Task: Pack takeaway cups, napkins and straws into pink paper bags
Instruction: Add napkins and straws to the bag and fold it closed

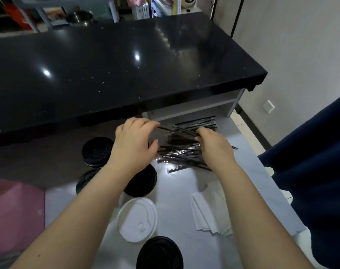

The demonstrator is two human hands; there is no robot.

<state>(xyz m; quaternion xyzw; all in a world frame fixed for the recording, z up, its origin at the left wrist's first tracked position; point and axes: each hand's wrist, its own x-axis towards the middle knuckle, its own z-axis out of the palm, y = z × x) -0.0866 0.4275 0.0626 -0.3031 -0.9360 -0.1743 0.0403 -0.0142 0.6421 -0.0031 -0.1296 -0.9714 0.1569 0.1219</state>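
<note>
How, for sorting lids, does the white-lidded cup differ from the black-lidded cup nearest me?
The white-lidded cup has a pale lid, fully visible, sip flap showing; the black-lidded cup has a dark lid cut off by the bottom edge. Both lids are round and untouched; left hand and right hand hold straws.

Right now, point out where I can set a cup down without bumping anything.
The black countertop is bare across its width. On the white table, a narrow strip lies free between the white-lidded cup and the napkins. Crowded: the straws under the left hand and right hand, and the black-lidded cups.
</note>
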